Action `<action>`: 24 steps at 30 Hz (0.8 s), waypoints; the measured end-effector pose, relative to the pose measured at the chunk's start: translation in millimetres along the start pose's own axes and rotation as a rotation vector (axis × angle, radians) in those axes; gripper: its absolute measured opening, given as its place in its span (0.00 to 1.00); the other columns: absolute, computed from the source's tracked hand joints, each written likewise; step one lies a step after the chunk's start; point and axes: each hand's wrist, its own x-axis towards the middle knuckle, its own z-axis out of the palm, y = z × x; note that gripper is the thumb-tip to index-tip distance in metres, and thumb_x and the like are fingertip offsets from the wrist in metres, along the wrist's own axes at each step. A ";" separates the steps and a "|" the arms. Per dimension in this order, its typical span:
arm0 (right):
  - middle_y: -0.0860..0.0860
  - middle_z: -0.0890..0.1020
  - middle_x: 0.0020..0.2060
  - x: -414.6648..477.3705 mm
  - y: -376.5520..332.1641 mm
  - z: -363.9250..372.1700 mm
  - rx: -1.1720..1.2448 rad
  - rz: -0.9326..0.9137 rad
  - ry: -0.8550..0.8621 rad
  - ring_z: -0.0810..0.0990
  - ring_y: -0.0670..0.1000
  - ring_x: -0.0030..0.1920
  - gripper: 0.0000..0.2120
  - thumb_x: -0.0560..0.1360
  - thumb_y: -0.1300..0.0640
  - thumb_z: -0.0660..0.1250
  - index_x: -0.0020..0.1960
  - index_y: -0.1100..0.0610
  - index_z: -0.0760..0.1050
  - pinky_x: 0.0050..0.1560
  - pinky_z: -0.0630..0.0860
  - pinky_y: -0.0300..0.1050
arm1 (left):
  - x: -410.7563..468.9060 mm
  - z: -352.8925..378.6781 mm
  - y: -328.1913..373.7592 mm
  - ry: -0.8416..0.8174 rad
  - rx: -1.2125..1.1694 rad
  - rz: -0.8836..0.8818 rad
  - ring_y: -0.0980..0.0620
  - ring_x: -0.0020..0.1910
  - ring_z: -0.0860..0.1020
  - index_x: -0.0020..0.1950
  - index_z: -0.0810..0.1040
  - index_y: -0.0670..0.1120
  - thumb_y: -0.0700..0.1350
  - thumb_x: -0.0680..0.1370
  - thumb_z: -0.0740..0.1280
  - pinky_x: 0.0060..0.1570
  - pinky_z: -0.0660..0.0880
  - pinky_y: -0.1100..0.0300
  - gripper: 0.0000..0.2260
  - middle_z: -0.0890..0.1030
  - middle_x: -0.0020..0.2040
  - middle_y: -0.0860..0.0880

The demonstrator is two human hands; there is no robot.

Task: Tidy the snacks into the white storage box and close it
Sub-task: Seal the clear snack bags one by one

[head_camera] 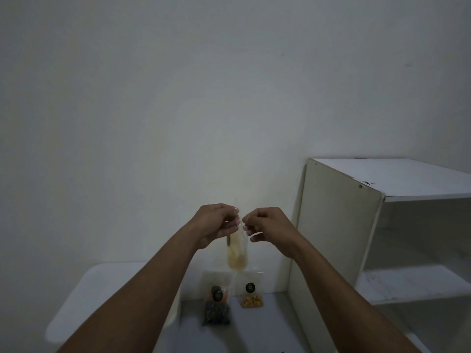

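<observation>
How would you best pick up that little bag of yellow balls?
Probably pinch the bag of yellow balls by its flat, empty top edge, coming from above: the snacks are bunched at the near end, so it would hang steadily.

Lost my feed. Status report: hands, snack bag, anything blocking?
Left hand, right hand both pinch clear plastic bag of pale yellow snacks, held aloft. Bag of dark snacks, bag of yellow balls lie below. Nothing blocking.

Both hands, left hand (pixel 218 223) and right hand (pixel 267 225), pinch a clear snack bag (pixel 237 253) (pale yellow contents) above two snack packets (pixel 251 293) below.
</observation>
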 end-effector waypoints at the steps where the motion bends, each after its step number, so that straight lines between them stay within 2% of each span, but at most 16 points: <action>1: 0.57 0.83 0.36 -1.1 0.0 1.6 0.024 0.015 0.001 0.80 0.50 0.35 0.07 0.77 0.65 0.66 0.49 0.68 0.81 0.38 0.79 0.43 | -0.6 -1.3 -1.2 -0.001 -0.026 -0.025 0.49 0.40 0.81 0.50 0.81 0.37 0.36 0.76 0.68 0.44 0.82 0.57 0.05 0.82 0.40 0.42; 5: 0.57 0.83 0.37 -4.8 -0.2 7.2 0.023 0.057 0.001 0.80 0.50 0.35 0.07 0.76 0.65 0.66 0.48 0.68 0.81 0.37 0.78 0.43 | -2.4 -8.9 -6.8 0.008 -0.051 -0.106 0.50 0.39 0.80 0.48 0.81 0.38 0.37 0.76 0.69 0.40 0.81 0.59 0.04 0.82 0.39 0.43; 8: 0.56 0.84 0.39 -7.7 2.0 11.9 -0.112 0.047 0.022 0.81 0.49 0.36 0.08 0.77 0.61 0.66 0.48 0.64 0.82 0.37 0.79 0.42 | -2.4 -14.9 -11.4 0.026 -0.023 -0.151 0.53 0.35 0.80 0.48 0.81 0.38 0.38 0.75 0.70 0.37 0.80 0.61 0.05 0.83 0.38 0.44; 11: 0.52 0.85 0.40 -17.7 8.9 20.1 -0.269 -0.028 0.084 0.82 0.48 0.39 0.16 0.78 0.46 0.66 0.48 0.59 0.81 0.39 0.81 0.45 | -0.3 -21.2 -13.1 0.051 0.001 -0.173 0.54 0.30 0.77 0.46 0.82 0.37 0.40 0.74 0.70 0.33 0.77 0.63 0.06 0.82 0.37 0.45; 13: 0.49 0.84 0.43 -28.9 20.0 26.4 -0.287 -0.039 0.071 0.83 0.47 0.43 0.25 0.72 0.33 0.66 0.51 0.53 0.80 0.41 0.82 0.45 | 2.7 -25.9 -14.1 0.063 0.022 -0.183 0.55 0.27 0.76 0.44 0.83 0.38 0.40 0.73 0.71 0.30 0.75 0.64 0.06 0.81 0.34 0.47; 14: 0.47 0.84 0.45 -33.3 28.0 30.6 -0.329 -0.028 0.057 0.83 0.46 0.45 0.27 0.68 0.30 0.68 0.53 0.51 0.79 0.42 0.82 0.45 | 4.6 -28.0 -15.9 0.064 0.031 -0.185 0.55 0.27 0.75 0.44 0.83 0.38 0.41 0.72 0.71 0.30 0.74 0.64 0.06 0.81 0.33 0.47; 16: 0.45 0.84 0.46 -37.0 47.7 39.5 -0.440 0.005 0.049 0.83 0.45 0.45 0.21 0.68 0.36 0.72 0.54 0.49 0.79 0.42 0.80 0.44 | 5.8 -28.7 -21.4 0.063 0.051 -0.179 0.55 0.29 0.75 0.44 0.83 0.38 0.41 0.72 0.71 0.31 0.74 0.64 0.06 0.81 0.34 0.47; 18: 0.46 0.84 0.43 -34.9 66.2 47.4 -0.513 0.002 0.124 0.82 0.47 0.42 0.06 0.74 0.49 0.71 0.49 0.50 0.80 0.44 0.80 0.49 | 6.2 -25.4 -31.2 0.062 0.091 -0.172 0.55 0.32 0.77 0.46 0.84 0.39 0.41 0.72 0.71 0.31 0.75 0.64 0.07 0.83 0.37 0.47; 19: 0.47 0.83 0.41 -32.6 75.7 49.1 -0.507 -0.001 0.170 0.82 0.49 0.41 0.02 0.76 0.54 0.68 0.46 0.51 0.80 0.44 0.80 0.51 | 7.1 -23.6 -38.3 0.068 0.116 -0.169 0.55 0.34 0.78 0.47 0.83 0.40 0.42 0.72 0.71 0.32 0.76 0.63 0.07 0.85 0.40 0.47; 21: 0.49 0.82 0.38 -27.3 95.9 47.5 -0.414 0.029 0.247 0.81 0.51 0.40 0.08 0.77 0.60 0.66 0.41 0.51 0.79 0.44 0.81 0.53 | 11.1 -23.3 -55.2 0.112 0.163 -0.147 0.53 0.39 0.80 0.49 0.83 0.42 0.42 0.73 0.71 0.36 0.78 0.61 0.07 0.86 0.45 0.47; 24: 0.50 0.83 0.39 -20.0 128.6 37.1 -0.221 0.108 0.330 0.82 0.53 0.45 0.09 0.75 0.63 0.66 0.40 0.52 0.80 0.50 0.81 0.58 | 27.6 -31.9 -96.2 0.221 0.233 -0.098 0.48 0.43 0.79 0.49 0.79 0.43 0.40 0.73 0.69 0.37 0.78 0.57 0.06 0.82 0.50 0.42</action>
